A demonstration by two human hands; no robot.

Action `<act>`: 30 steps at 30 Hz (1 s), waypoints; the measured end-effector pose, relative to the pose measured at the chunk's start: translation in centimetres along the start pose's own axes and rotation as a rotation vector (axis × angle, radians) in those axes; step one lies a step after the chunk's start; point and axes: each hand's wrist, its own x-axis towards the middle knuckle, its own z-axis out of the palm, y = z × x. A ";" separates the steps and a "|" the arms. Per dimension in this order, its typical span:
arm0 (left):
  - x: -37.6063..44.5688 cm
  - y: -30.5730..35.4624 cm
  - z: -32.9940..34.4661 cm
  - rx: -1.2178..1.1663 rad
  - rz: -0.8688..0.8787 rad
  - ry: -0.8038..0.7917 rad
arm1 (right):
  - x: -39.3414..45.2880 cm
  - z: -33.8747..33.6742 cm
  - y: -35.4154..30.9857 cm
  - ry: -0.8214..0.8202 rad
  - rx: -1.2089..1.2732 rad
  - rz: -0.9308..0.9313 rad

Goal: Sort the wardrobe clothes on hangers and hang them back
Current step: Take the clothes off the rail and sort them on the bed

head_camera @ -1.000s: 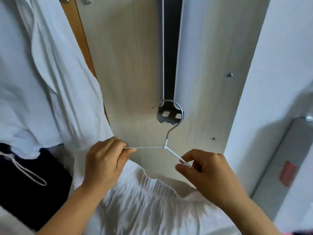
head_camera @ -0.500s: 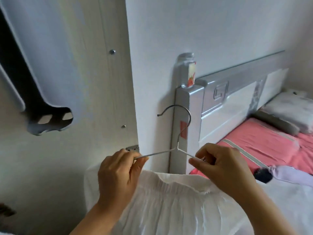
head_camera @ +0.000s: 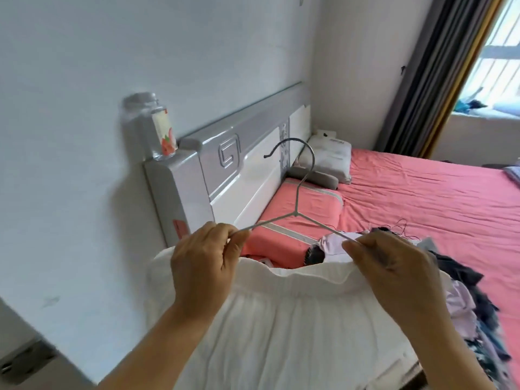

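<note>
Above the bed [head_camera: 422,192], hanger [head_camera: 298,204] aloft.

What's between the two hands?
In the head view, the wire hanger spans from left hand to right hand, above the white garment's waistband.

Left hand [head_camera: 201,266]: raised, fingers curled, pinching thin wire | Right hand [head_camera: 391,268]: raised level, thumb and fingers pinching wire | Both forearms bare, angled upward

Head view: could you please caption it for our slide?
Both hands, left hand and right hand, pinch a wire hanger carrying a white garment beside the bed.
</note>
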 end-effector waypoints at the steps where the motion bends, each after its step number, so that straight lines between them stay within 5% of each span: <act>1: 0.9 0.5 1.4 -0.030 0.006 -0.011 | 0.6 -0.4 0.8 0.032 -0.005 0.013; 21: 14.8 17.1 43.1 -0.410 0.129 -0.347 | 20.1 -5.9 33.6 0.262 -0.082 0.420; 30: 11.3 18.0 58.6 -0.207 0.012 -0.778 | 21.4 1.1 50.6 0.145 -0.072 0.715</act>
